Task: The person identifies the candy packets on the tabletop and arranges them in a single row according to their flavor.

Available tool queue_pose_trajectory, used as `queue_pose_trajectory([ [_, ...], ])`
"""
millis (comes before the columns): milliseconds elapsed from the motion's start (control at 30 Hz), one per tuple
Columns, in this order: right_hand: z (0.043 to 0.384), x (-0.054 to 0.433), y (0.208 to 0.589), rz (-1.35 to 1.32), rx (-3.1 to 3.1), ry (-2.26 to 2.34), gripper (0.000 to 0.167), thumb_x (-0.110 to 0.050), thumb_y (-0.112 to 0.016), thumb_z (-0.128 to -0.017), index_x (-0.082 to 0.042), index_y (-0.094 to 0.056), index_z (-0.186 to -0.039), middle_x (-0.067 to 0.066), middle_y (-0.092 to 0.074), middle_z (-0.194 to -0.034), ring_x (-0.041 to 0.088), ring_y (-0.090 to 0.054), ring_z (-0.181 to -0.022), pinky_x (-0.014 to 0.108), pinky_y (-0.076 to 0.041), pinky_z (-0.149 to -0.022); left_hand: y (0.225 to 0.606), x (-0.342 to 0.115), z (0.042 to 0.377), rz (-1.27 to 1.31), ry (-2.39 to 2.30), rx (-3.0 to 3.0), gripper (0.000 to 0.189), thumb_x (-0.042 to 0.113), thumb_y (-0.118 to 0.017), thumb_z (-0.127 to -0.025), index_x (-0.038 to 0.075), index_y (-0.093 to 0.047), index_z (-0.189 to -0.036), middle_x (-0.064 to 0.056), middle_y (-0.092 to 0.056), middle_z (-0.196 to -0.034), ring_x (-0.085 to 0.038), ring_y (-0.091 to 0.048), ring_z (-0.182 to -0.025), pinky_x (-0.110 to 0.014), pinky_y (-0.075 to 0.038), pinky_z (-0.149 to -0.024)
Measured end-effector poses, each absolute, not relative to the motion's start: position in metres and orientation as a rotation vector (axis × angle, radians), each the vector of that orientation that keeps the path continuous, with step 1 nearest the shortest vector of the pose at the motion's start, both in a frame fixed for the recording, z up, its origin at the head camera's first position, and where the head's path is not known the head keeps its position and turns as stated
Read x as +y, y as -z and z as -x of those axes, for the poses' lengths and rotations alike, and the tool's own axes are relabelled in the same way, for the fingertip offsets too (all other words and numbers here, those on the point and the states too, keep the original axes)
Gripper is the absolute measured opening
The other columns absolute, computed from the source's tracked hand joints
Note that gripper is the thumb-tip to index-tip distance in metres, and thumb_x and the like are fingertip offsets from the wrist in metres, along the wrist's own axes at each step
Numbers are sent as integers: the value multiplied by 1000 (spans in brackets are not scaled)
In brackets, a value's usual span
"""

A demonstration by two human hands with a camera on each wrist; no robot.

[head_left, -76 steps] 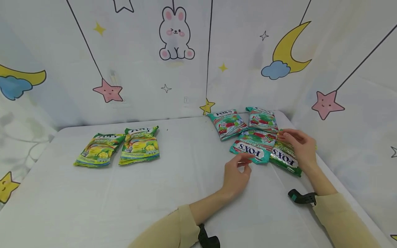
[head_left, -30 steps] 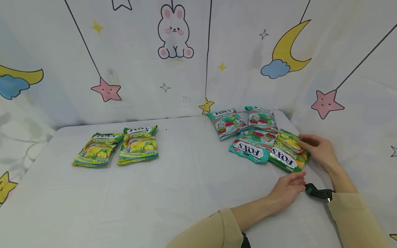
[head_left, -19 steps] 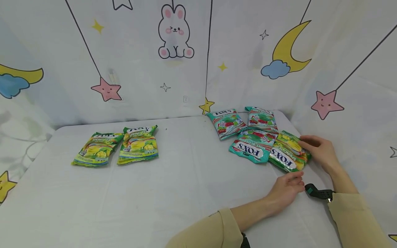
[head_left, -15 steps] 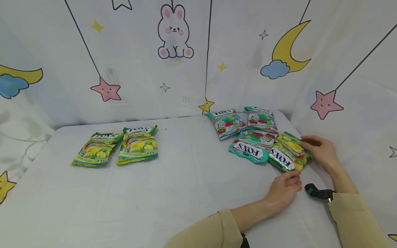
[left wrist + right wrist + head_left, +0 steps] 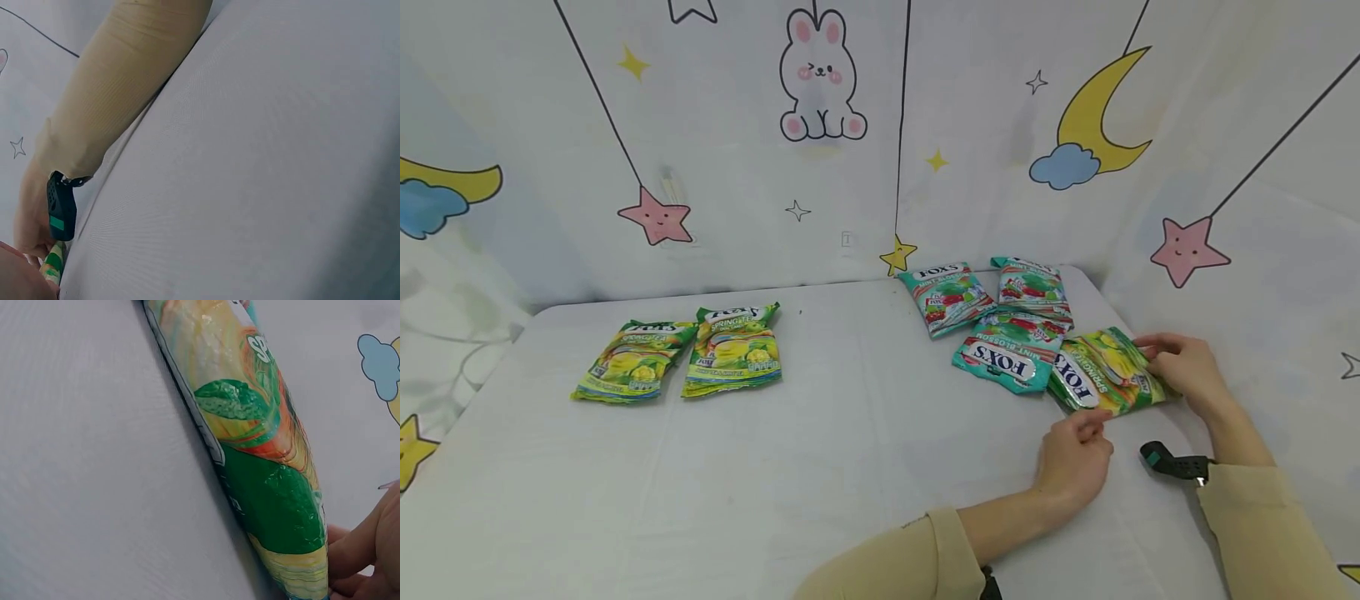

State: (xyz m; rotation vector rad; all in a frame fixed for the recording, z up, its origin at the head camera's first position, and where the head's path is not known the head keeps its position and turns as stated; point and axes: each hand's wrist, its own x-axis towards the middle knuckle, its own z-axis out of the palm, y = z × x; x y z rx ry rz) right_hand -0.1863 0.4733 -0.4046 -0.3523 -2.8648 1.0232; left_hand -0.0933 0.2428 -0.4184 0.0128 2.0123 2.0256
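Note:
A yellow-and-green candy bag (image 5: 1108, 367) lies at the right side of the table, its lettering upside down in the head view. My left hand (image 5: 1075, 458) has its fingertips pinched at the bag's near edge. At the right end of the same bag, my right hand (image 5: 1191, 375) grips it with thumb and fingers. The right wrist view shows this bag (image 5: 262, 469) close up, with the right fingers (image 5: 359, 550) at its end. Touching its left end is a teal candy bag (image 5: 1015, 350), also printed upside down. In the left wrist view, only a sliver of the yellow bag (image 5: 55, 261) shows.
Two more teal bags, one (image 5: 947, 298) left and one (image 5: 1033, 292) right, lie behind at the table's back edge. Two yellow-green bags (image 5: 636, 362) (image 5: 732, 350) lie side by side at the left. White curtains with printed figures hang behind and beside the white table (image 5: 700, 492).
My left hand moved from the near teal bag to the yellow bag's near edge. My right hand shifted to its right end. The yellow bag has turned, its right end swinging nearer.

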Motion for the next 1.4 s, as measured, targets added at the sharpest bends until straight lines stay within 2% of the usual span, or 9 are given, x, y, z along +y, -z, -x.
queue_pose_trajectory([
  [200,187,472,403,328,-2909,-1014,56,0,-46,-85,9,-47,-140,34,-49,-126,38,-47,-102,30,-42,-66,418,242,94,36,-2086,2001,36,-2,-62,-85,26,-75,-103,12,-73,-108,4,-63,-103,-16,-52,-89],
  [300,190,469,404,149,-2920,-997,65,9,-43,-80,7,-41,-145,37,-39,-142,53,-40,-125,52,-47,-88,419,242,94,16,-2099,2021,37,-3,-61,-84,26,-75,-102,14,-72,-107,4,-63,-102,-16,-52,-89],
  [367,192,467,404,17,-2951,-985,73,14,-41,-76,3,-39,-148,36,-31,-151,57,-29,-135,68,-36,-99,420,242,95,-2,-2112,2043,38,-4,-60,-85,25,-75,-103,14,-72,-111,4,-62,-104,-16,-52,-90],
  [433,193,464,404,-79,-3001,-981,76,16,-39,-75,0,-39,-150,35,-27,-155,57,-26,-137,73,-27,-103,421,241,96,-18,-2136,2057,38,-5,-59,-86,24,-75,-104,12,-70,-117,3,-62,-108,-18,-51,-93],
  [733,191,460,398,-104,-3108,-935,66,11,-44,-78,5,-44,-144,36,-35,-147,53,-31,-131,67,-30,-97,424,241,101,37,-2239,2062,34,-5,-58,-88,22,-74,-102,8,-63,-135,-4,-59,-122,-25,-51,-99],
  [967,188,463,393,-92,-3143,-934,51,2,-47,-85,7,-51,-136,32,-50,-133,40,-48,-111,40,-41,-82,425,240,104,98,-2283,1997,29,0,-63,-87,24,-71,-103,8,-56,-144,-9,-59,-123,-24,-50,-100],
  [1133,187,464,388,-49,-3183,-884,39,-17,-48,-97,7,-59,-126,26,-62,-119,25,-54,-98,32,-43,-78,427,240,104,47,-2395,1981,25,1,-67,-86,18,-70,-103,2,-56,-144,-9,-56,-127,-23,-49,-101],
  [1267,187,466,387,-17,-3197,-852,46,-40,-55,-100,2,-63,-119,16,-65,-111,16,-52,-89,29,-43,-74,426,239,104,5,-2409,1983,27,1,-70,-84,17,-69,-106,1,-54,-146,-10,-53,-130,-20,-49,-100],
  [1400,185,469,388,-32,-3217,-873,54,-47,-59,-97,-3,-60,-128,14,-64,-114,16,-54,-92,29,-44,-75,425,238,105,-42,-2387,1935,31,2,-72,-84,18,-68,-110,4,-50,-149,-9,-50,-132,-19,-47,-101],
])
